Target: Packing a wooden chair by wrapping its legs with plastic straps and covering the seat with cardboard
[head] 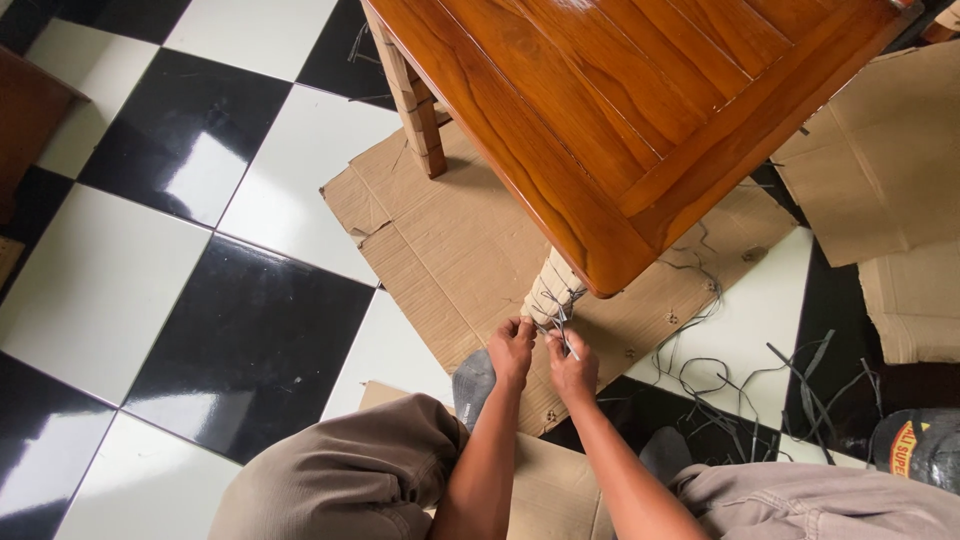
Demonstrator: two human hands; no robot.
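A person seated on a black-and-white checkered floor [250,340] works at the near leg [553,285] of a glossy, reddish-brown wooden table [620,110], seen from above. Both hands meet at the foot of that leg: the left hand [512,348] is pinched shut on thin dark strapping [556,305], and the right hand [572,365], just beside it, is closed around what looks like a slim, light-coloured blade or tool — too small to tell which.

The leg is wrapped in pale corrugated cardboard, and a tangle of narrow grey-black bands crosses it just under the tabletop corner. The far leg [415,100] stands in its own cardboard sleeve, with no loose bands showing on it. Judging by how things lie, the work on the near leg is partway through: strapping is on the leg and gathered in the fingers, while cut lengths of strap [740,390] lie scattered over the floor to the right.

Flattened sheets of cardboard [450,230] lie under the table and beneath the person's knees, with more folded cardboard pieces [880,160] at the right edge. The table's top is bare and polished, its panelled boards catching the light — no wrapping shows on it. A dark shoe [915,450] lies at the lower right.
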